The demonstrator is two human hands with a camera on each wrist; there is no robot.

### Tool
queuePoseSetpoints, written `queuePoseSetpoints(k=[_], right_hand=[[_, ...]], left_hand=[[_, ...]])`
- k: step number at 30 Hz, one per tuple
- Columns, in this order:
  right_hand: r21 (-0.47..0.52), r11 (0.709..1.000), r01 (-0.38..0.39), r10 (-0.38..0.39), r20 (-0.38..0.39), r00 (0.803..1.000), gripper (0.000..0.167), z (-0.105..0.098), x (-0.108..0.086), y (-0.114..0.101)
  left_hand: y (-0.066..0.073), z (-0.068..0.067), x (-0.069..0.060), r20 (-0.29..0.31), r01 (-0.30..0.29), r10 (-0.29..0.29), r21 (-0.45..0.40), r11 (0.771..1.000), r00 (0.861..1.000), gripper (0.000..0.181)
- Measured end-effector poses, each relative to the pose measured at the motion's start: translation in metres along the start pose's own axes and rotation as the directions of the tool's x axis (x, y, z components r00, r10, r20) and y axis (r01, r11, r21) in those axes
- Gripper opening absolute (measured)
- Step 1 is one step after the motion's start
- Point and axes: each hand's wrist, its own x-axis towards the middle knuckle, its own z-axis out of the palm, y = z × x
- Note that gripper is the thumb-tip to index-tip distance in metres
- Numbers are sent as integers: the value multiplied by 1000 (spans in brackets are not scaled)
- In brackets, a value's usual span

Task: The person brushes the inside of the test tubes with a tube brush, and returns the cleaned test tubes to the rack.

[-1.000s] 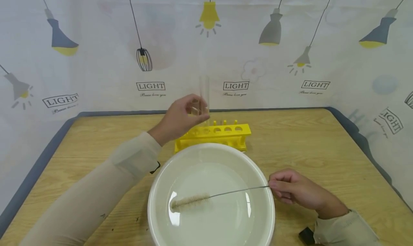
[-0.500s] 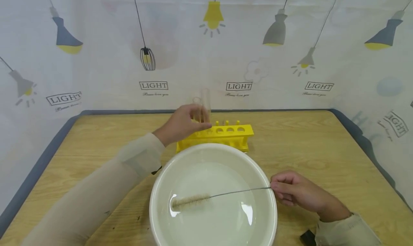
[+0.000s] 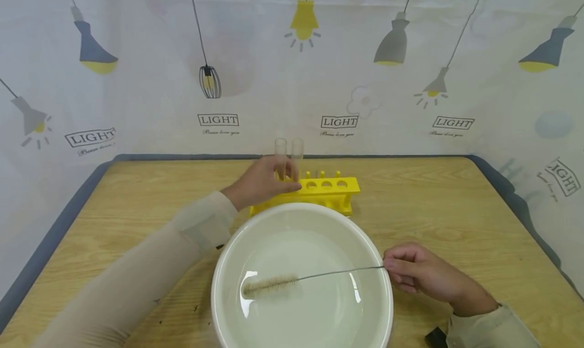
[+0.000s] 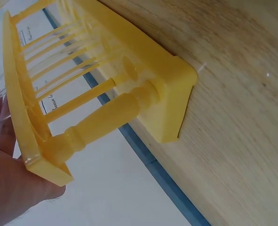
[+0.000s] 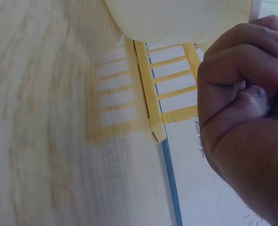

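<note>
My left hand (image 3: 266, 180) is at the yellow test tube rack (image 3: 338, 186), its fingers around the right-hand one of two clear glass test tubes, this test tube (image 3: 297, 149) standing upright in a rack hole. Just left of it stands the other test tube (image 3: 280, 147), in front of my fingers. In the left wrist view, clear glass (image 4: 59, 59) runs down between the rack's two levels. My right hand (image 3: 422, 272) pinches the wire end of a test tube brush (image 3: 271, 284) at the basin's right rim. The bristles lie in the white basin (image 3: 219, 292).
The basin stands in front of the rack and holds what looks like clear water. A wooden table (image 3: 456, 206) lies under everything. Behind it hangs a lamp-printed sheet (image 3: 255, 59). A small black object (image 3: 436, 337) is by the right cuff.
My left hand has lowered the right test tube in the rack; its top now stands about level with the other's. The right hand and brush have hardly moved.
</note>
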Motion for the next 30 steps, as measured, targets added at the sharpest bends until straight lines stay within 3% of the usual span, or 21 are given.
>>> queuePoseSetpoints(k=[11, 23, 30], right_hand=[[-10, 1000, 1, -1, -9, 1000, 28, 0, 0, 1], [-5, 1000, -9, 9, -16, 1000, 24, 2, 0, 0], [8, 1000, -5, 5, -13, 1000, 25, 1, 0, 1]], left_hand=[[-7, 0, 1, 16, 31, -30, -13, 999, 999, 19], [-17, -7, -6, 1, 12, -12, 1, 1000, 1000, 27], [-18, -12, -13, -29, 19, -19, -7, 1000, 999, 14]])
